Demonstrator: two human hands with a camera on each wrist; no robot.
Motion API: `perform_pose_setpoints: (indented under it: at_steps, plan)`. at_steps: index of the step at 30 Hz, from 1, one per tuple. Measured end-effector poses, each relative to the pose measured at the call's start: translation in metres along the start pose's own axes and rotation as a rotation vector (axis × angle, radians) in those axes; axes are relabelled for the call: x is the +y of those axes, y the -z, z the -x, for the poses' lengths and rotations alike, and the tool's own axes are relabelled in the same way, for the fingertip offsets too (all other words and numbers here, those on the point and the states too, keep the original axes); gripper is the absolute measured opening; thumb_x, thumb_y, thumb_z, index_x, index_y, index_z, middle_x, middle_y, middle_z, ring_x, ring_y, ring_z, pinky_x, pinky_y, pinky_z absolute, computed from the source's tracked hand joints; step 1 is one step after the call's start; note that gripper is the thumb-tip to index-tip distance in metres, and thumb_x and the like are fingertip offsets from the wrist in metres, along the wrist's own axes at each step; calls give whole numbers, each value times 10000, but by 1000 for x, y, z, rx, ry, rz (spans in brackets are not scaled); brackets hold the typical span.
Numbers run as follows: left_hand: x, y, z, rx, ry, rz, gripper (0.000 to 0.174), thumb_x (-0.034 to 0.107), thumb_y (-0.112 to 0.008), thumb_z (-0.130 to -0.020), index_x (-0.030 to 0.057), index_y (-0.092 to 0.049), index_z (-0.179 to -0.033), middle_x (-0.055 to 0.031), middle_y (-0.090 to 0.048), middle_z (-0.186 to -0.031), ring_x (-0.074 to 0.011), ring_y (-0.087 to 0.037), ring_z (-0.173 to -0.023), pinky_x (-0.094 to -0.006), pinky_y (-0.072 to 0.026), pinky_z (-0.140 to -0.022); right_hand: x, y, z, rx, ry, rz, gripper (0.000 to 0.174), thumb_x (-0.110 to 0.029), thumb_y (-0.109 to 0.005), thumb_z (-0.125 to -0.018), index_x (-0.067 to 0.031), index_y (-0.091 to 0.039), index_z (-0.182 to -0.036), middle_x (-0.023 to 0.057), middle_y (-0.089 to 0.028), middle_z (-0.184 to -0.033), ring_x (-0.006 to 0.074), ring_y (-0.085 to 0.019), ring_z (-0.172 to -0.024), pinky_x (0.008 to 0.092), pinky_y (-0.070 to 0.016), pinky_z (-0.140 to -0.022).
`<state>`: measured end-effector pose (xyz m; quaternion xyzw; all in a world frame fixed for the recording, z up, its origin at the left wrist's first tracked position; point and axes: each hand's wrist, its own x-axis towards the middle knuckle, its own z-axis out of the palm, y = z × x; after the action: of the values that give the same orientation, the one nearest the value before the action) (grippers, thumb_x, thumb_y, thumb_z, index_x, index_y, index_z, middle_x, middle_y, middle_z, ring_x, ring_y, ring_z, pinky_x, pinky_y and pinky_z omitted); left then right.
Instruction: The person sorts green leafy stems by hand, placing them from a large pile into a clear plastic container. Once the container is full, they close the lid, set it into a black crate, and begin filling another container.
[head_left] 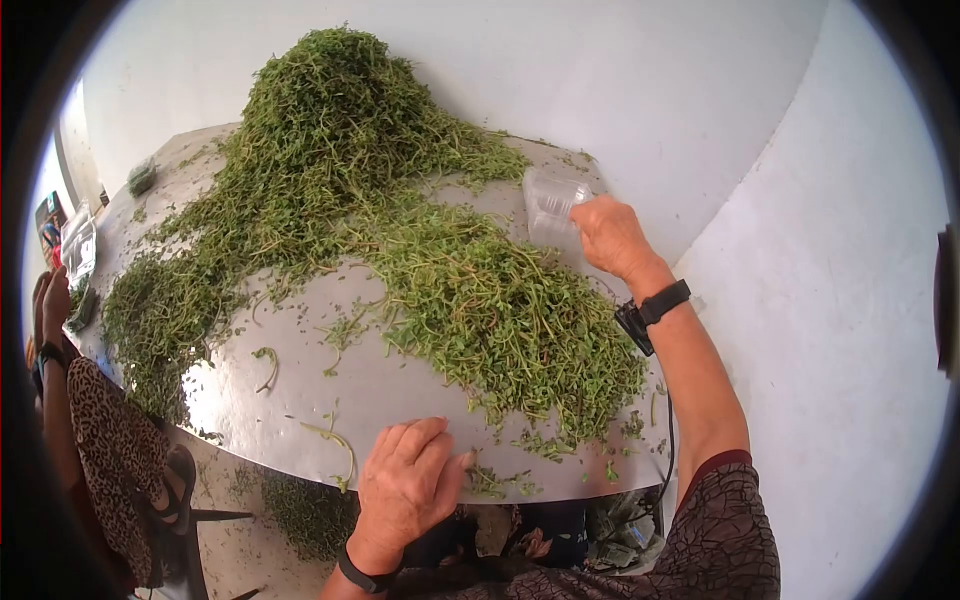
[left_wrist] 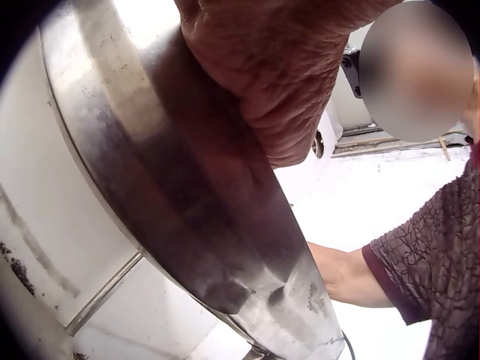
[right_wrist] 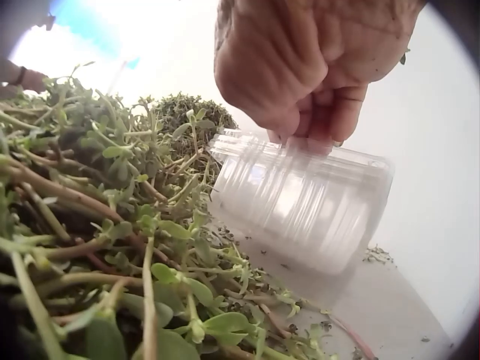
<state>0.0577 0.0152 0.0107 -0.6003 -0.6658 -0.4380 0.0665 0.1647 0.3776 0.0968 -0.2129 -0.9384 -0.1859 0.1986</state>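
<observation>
Over at the table's right side, my right hand (head_left: 612, 238) pinches the edge of a clear plastic container (right_wrist: 300, 202) with ribbed walls. The container lies on its side close over the metal tabletop, just beyond a loose heap of green leafy stems (head_left: 500, 320). My left hand (head_left: 408, 485) is at the near table edge with its fingers loosely bent and nothing in them. In the left wrist view that hand (left_wrist: 262, 75) overlaps the shiny metal rim (left_wrist: 187, 172) of the table; its fingertips are out of sight there.
A tall pile of the same greens (head_left: 330, 130) stands against the white wall (head_left: 600, 70). Another person's hands (head_left: 52, 300) are at the far left, near a clear container (head_left: 78, 245). More greens (head_left: 305, 510) lie below the table.
</observation>
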Motion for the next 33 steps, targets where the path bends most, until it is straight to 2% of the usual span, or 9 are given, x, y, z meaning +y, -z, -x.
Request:
perform_pose_setpoints:
  at_steps: [5, 12, 18, 20, 24, 26, 29, 33]
  plan:
    - [0, 1, 0, 1, 0, -4, 201, 67, -758, -685, 20, -657, -853, -87, -645, -976, -290, -624, -843, -373, -506, -733, 1, -1, 0, -20, 104, 29, 48, 17, -569, -695, -21, -596, -707, 139, -595, -680, 335, -605, -741, 434, -524, -651]
    - [-1, 1, 0, -2, -5, 0, 197, 79, -753, -696, 25, -657, -859, -92, -642, -980, -294, -626, -843, -382, -505, -735, -2, 5, -3, 11, 11, 112, 34, -40, -615, -675, -28, -601, -703, 140, -610, -716, 327, -608, -762, 439, -523, -669]
    - [0, 1, -1, -3, -5, 1, 198, 75, -749, -694, 25, -655, -861, -92, -642, -981, -296, -626, -848, -386, -504, -741, 1, 9, -7, 155, -110, 193, 57, -63, -629, -673, -39, -616, -723, 124, -629, -767, 325, -606, -795, 421, -516, -695]
    - [-1, 1, 0, 1, -7, 2, 196, 73, -747, -694, 25, -654, -861, -92, -643, -980, -297, -627, -850, -386, -504, -743, 4, 13, -8, 294, -150, 198, 76, -69, -668, -686, -44, -636, -750, 111, -618, -739, 295, -609, -794, 408, -519, -699]
    - [-2, 1, 0, 19, -22, 15, 192, 69, -741, -693, 25, -653, -858, -98, -644, -985, -301, -628, -853, -386, -504, -748, 3, 23, -9, 426, -172, 157, 94, -51, -656, -669, -42, -643, -762, 105, -638, -761, 286, -611, -784, 397, -519, -674]
    - [-2, 1, 1, 22, -14, 14, 194, 69, -740, -693, 26, -653, -861, -100, -645, -986, -304, -629, -852, -388, -505, -751, -4, 31, -5, 572, -118, 99, 110, -13, -632, -675, -38, -650, -781, 110, -664, -799, 283, -621, -775, 389, -517, -653]
    - [-2, 1, 1, 35, -1, 25, 198, 67, -737, -693, 26, -653, -867, -106, -646, -985, -310, -629, -852, -393, -506, -755, -25, 53, 7, 615, -57, -30, 161, 25, -604, -682, -32, -655, -824, 113, -677, -822, 276, -630, -764, 382, -516, -636]
    - [-5, -1, 3, 82, 0, 62, 201, 69, -728, -715, 18, -651, -893, -125, -651, -1000, -320, -635, -835, -394, -519, -736, -63, 85, 27, 671, 39, -60, 198, 47, -592, -681, -25, -649, -857, 114, -669, -815, 279, -629, -755, 363, -519, -630]
